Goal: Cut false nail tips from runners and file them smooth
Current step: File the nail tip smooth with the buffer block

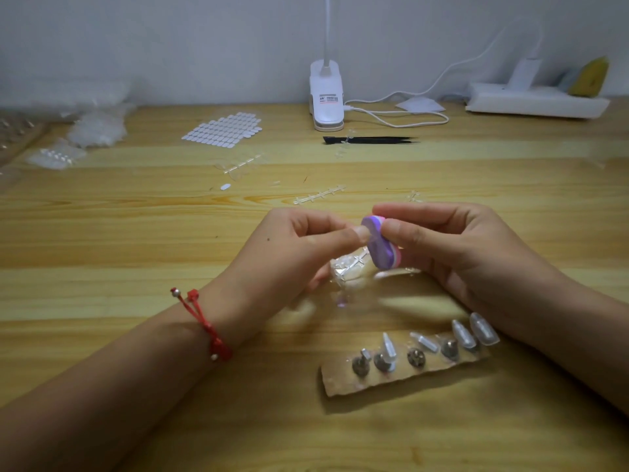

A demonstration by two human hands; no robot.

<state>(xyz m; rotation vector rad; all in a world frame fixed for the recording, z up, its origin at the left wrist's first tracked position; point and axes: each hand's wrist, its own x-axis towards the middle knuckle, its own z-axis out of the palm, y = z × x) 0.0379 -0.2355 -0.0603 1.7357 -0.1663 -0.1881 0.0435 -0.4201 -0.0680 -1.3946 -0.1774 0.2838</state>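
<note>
Two pinches: purple-pink foam file in rt hand; lt hand w/ clear plastic tip against file's left face, prob. smoothing.

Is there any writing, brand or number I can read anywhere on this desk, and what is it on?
Label on the white clip lamp: a red mark and dark lines of print, too small and blurred to read.
Purple nail file in the right hand: no writing shows.
Clear runner in the left hand: no writing shows.
Nothing else here carries readable text.
</note>
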